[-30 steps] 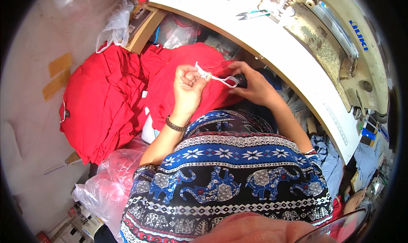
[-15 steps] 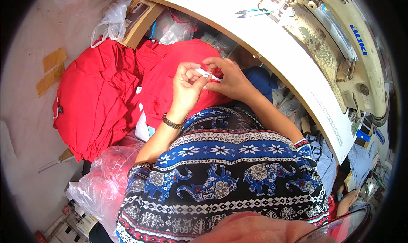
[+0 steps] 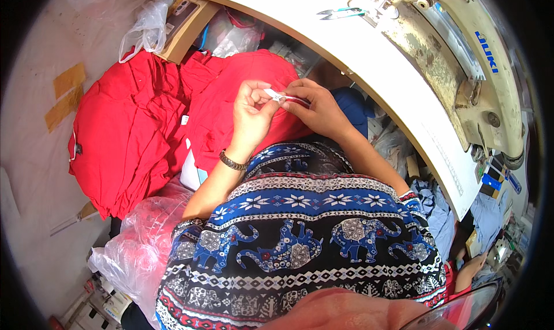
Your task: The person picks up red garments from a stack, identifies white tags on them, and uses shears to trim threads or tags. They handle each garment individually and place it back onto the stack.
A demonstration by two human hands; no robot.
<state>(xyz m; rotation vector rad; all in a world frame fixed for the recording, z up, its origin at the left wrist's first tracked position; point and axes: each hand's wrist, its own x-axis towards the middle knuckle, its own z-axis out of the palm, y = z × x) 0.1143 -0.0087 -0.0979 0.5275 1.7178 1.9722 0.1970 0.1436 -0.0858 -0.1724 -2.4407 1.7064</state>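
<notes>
Head view: I am pinching a small white label between both hands, over red cloth on my lap

My left hand is curling its fingertips shut on the narrow, stiff strip's near end, my right hand nipping the far end; soft crumpled red garments are heaping beside a thin clear plastic bag holding more red fabric

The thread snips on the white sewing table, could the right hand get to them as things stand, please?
Probably yes, but not freely: the thread snips lie uncovered on the sewing table, beyond the right hand. That hand and the left hand are both pinching a small white tag, so it would have to let go first.
</notes>
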